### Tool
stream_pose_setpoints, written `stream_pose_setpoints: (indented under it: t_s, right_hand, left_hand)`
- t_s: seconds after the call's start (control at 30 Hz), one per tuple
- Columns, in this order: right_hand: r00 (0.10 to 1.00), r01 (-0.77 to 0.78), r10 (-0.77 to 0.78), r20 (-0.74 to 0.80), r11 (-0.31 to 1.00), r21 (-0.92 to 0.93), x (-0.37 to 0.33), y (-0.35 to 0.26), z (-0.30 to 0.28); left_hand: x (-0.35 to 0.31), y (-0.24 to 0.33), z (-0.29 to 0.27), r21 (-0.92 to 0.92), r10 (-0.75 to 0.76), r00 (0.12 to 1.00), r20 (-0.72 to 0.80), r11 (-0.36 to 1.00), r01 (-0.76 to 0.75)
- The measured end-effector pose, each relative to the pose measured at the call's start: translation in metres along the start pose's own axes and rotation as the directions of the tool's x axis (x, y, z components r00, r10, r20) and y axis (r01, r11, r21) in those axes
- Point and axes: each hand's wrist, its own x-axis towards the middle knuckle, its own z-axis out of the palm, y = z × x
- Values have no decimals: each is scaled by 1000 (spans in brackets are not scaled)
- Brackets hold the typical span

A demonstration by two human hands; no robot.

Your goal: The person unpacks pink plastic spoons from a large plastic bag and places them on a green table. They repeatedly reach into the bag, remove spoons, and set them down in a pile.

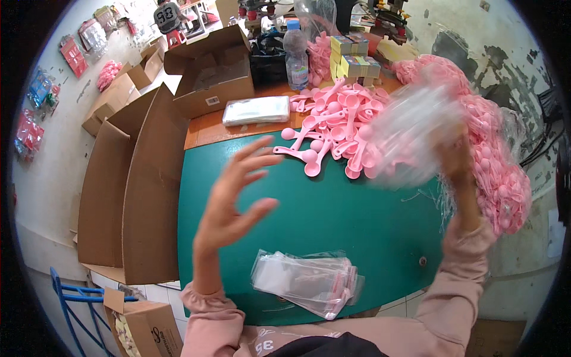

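Observation:
My left hand (235, 193) hovers over the left part of the green tabletop (238, 268), fingers spread and holding nothing. At the right, a clear plastic bag (410, 134), smeared by motion, is gripped by my right hand (455, 152). That bag hides the right side of a loose heap of pink scoop spoons (339, 122) at the table's far side. Close to my body lies a fanned stack of flat clear plastic bags (303, 279).
Open cardboard boxes (148, 190) line the left. Behind the table's green part stand a wrapped clear pack (257, 110), a water bottle (295, 59) and stacked yellow cards (358, 66). Bagged pink spoons (491, 160) bulge along the right edge. A person (168, 18) sits far back.

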Motion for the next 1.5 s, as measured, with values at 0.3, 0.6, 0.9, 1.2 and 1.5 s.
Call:
stream_pose_setpoints:
  t_s: [0.3,0.6,0.9,1.2,1.5]
  right_hand:
    - [315,-540,865,392,502,-675,-138,236,36]
    - [639,-644,677,365,731,-227,-127,87,-14]
    - [328,-872,-42,944,372,320,-58,-73,-112]
    - [644,-722,163,747,454,523,32,-16,43]
    - [279,-940,649,708,337,61,63,-3,248]
  left_hand:
    - [-129,-19,-26,136,-547,830,-109,819,558]
    - [-96,-6,33,400,-354,885,302,890,220]
    - [-76,-41,50,256,-115,862,494,966,-18]
    - [0,-203,2,-130,-354,672,-651,924,360]
    - [11,-201,2,-167,-460,684,-566,877,451]
